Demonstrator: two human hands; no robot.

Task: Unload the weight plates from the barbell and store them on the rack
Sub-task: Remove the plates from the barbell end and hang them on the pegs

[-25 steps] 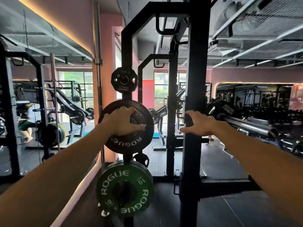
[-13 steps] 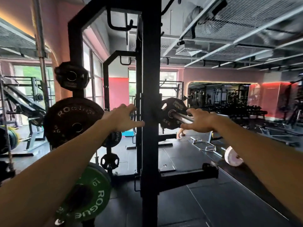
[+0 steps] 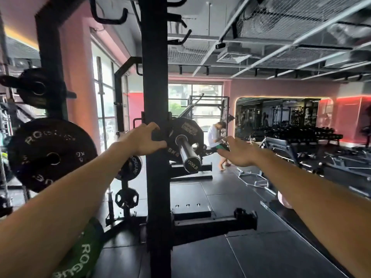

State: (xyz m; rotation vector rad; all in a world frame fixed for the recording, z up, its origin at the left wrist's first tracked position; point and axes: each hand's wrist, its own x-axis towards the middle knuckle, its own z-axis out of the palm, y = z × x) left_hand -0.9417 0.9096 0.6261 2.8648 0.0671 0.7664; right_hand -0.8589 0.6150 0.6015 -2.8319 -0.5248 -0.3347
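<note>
Left hand point(image 3: 143, 140) reaches past the black rack upright point(image 3: 155, 97), fingers spread and curling at the near edge of the black 5 kg plate point(image 3: 185, 128) — whether it grips yet, I cannot tell. Right hand point(image 3: 237, 151) hovers open beside the barbell sleeve point(image 3: 187, 152), holding nothing. That plate sits on the sleeve, just behind the upright. Left of it, a black Rogue plate point(image 3: 50, 153) hangs stored on the rack.

Pink walls point(image 3: 281, 89), black floor point(image 3: 230, 197), bright windows point(image 3: 194, 101)
</note>
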